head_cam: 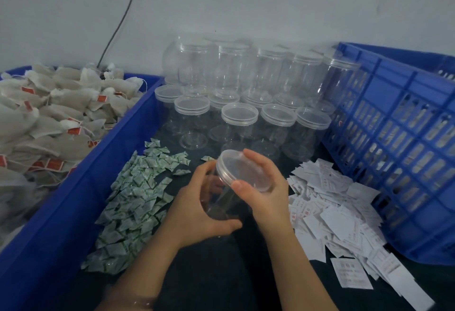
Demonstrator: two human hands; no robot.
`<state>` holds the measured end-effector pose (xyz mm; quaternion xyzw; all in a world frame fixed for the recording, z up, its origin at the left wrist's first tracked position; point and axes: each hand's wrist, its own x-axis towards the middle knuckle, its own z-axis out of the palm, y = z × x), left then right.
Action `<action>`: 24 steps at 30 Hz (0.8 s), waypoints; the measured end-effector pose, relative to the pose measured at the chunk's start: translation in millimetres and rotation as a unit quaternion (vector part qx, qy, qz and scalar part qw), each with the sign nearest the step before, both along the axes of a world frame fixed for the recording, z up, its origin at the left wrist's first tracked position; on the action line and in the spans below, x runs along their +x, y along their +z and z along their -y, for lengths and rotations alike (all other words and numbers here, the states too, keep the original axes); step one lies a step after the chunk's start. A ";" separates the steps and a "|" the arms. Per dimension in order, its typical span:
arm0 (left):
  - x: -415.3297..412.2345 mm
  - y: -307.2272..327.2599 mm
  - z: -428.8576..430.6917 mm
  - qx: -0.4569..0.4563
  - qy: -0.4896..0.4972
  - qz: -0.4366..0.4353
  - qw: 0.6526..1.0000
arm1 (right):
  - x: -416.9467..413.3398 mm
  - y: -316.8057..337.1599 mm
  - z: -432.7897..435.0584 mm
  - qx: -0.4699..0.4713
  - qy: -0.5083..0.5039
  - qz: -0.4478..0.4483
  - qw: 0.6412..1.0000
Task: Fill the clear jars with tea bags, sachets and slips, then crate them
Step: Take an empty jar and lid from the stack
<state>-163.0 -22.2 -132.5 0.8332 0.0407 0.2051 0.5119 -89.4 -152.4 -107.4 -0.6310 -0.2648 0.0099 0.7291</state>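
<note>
I see both hands on one clear jar (219, 204).
The left hand (197, 212) has its fingers (206, 170) curled round the tilted jar's body; the right hand (268, 187) clasps the lid (243, 170), above the dark worktop (221, 273). Left of the fingers lie green sachets (133, 202), then a blue bin (103, 162) of tea bags (49, 118); right, white slips (332, 209) and a blue crate (394, 138); beyond, lidded empty jars (240, 118) against a grey wall (246, 2).

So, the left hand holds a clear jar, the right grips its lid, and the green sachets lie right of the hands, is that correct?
Not quite: the head view shows the green sachets piled to the left of the hands. The left hand does hold the clear jar and the right hand grips its lid.
</note>
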 end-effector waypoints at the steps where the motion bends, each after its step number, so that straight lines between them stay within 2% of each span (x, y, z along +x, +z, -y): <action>1: -2.0 -3.2 -1.0 -0.021 -0.005 0.002 1.000 | 0.9 0.3 -0.4 -0.009 0.016 0.004 1.000; 4: -1.4 -9.5 3.0 -0.061 0.008 0.018 0.998 | -0.9 -1.7 -4.3 0.003 0.032 -0.018 0.999; 9: 3.1 -14.3 8.1 -0.066 0.013 0.025 0.997 | -5.6 -6.2 -4.9 0.005 -0.004 -0.017 1.000; 13: 2.6 -15.6 6.2 -0.075 0.017 0.018 0.997 | -5.9 -9.5 -4.0 0.059 0.029 -0.044 0.997; 18: 3.1 -14.1 6.8 -0.061 0.016 0.017 0.998 | -5.7 -8.4 -4.8 0.026 0.011 -0.036 0.999; 22: 3.6 -15.2 6.8 -0.072 0.018 0.012 0.997 | -4.9 -10.5 -4.3 0.069 0.026 -0.052 0.996; 24: 3.8 -14.7 6.7 -0.076 0.017 0.014 0.997 | -5.7 -10.0 -4.0 0.050 0.024 -0.046 0.997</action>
